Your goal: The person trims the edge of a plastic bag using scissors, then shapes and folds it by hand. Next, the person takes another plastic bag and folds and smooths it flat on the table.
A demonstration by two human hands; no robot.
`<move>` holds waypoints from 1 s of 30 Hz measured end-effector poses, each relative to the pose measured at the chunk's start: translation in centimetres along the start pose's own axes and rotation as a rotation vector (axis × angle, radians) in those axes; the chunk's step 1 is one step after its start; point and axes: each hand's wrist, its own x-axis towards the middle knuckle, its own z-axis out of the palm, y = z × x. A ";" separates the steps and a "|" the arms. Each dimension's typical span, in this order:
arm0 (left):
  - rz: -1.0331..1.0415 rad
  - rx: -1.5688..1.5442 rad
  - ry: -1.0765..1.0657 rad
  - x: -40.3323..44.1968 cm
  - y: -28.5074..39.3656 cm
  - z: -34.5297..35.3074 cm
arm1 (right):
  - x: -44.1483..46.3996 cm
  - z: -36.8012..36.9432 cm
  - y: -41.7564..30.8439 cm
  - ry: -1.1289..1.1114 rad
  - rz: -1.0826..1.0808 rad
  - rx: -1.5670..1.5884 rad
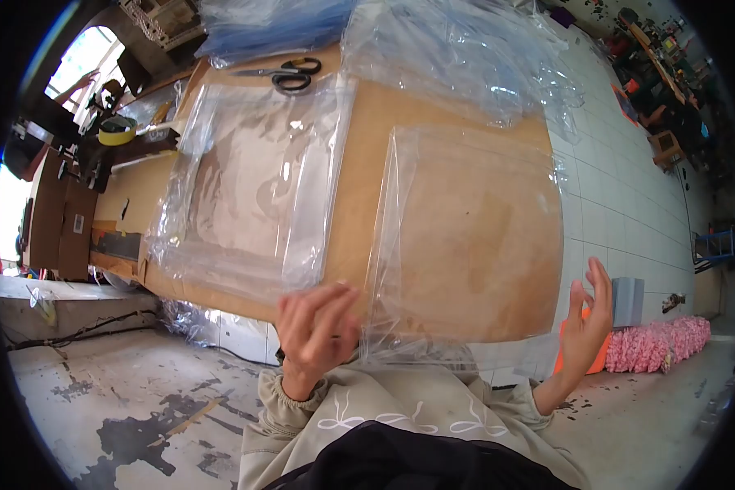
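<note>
On a cardboard-covered table (pixel 363 163) lie two clear plastic pieces. The left plastic bag (pixel 253 188) is a glossy stack with pale edges. The right clear sheet (pixel 474 233) is flat, its near edge hanging over the table's front edge. My left hand (pixel 318 327) is between the two, over the front edge, fingers curled and slightly blurred; whether it grips anything is hidden. My right hand (pixel 590 322) is raised off the right front corner, fingers apart, holding nothing. Black scissors (pixel 290 75) with yellow inside one handle lie at the back of the left bag.
Piles of clear plastic (pixel 465 57) and bluish plastic (pixel 278 28) cover the table's far end. A yellow tape roll (pixel 117 131) and cardboard boxes (pixel 57 216) are at the left. A pink fluffy roll (pixel 661 343) lies at the right. People are in the far background.
</note>
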 end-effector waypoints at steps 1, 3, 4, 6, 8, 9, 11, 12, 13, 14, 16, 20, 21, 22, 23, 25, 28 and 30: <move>0.012 -0.025 -0.072 -0.3 0.5 -0.1 | -0.4 0.2 1.7 -0.044 0.127 -0.043; 0.031 -0.071 -0.216 -0.9 1.6 -0.4 | -0.9 0.2 2.7 -0.143 0.268 -0.050; 0.076 -0.068 -0.249 -1.3 1.4 -0.4 | -0.8 0.3 2.7 -0.193 0.283 -0.010; 0.016 -0.127 -0.146 -2.3 1.0 0.0 | -0.5 0.7 3.1 -0.229 0.299 0.110; -0.019 -0.196 -0.153 -3.5 0.3 0.2 | 0.0 1.3 4.3 -0.194 0.299 0.264; -0.045 -0.205 -0.161 -3.6 0.6 0.1 | 0.3 1.8 4.6 -0.168 0.297 0.327; -0.100 -0.220 -0.172 -3.7 1.1 0.0 | 1.3 3.0 4.9 -0.116 0.291 0.455; -0.082 -0.231 -0.172 -3.7 1.1 0.0 | 1.8 3.3 4.7 -0.153 0.307 0.458; -0.065 -0.243 -0.173 -3.7 0.9 0.1 | 2.3 3.4 4.4 -0.191 0.324 0.460; -0.049 -0.255 -0.174 -3.9 0.8 0.2 | 2.5 3.5 4.1 -0.231 0.341 0.462; -0.156 -0.379 -0.067 -5.2 0.3 0.9 | 2.2 3.7 3.8 -0.244 0.287 0.450; -0.276 -0.254 -0.094 -4.6 1.0 0.4 | 1.6 3.0 3.4 -0.343 0.081 0.402; -0.315 -0.266 -0.069 -4.3 1.3 0.4 | 1.6 2.5 2.9 -0.407 -0.044 0.323; -0.353 -0.279 -0.045 -4.0 1.7 0.5 | 1.7 1.9 2.1 -0.468 -0.169 0.243; -0.391 -0.293 -0.021 -3.6 2.0 0.5 | 1.8 1.3 1.2 -0.528 -0.292 0.160; -0.465 -0.302 -0.065 -2.6 2.4 0.1 | 1.6 0.5 -0.2 -0.643 -0.425 0.065; -0.515 -0.240 -0.147 -1.3 2.9 -0.5 | 0.9 0.1 -2.2 -0.713 -0.522 -0.020; -0.532 -0.198 -0.163 -1.0 2.9 -0.2 | 0.6 0.2 -2.4 -0.697 -0.439 0.046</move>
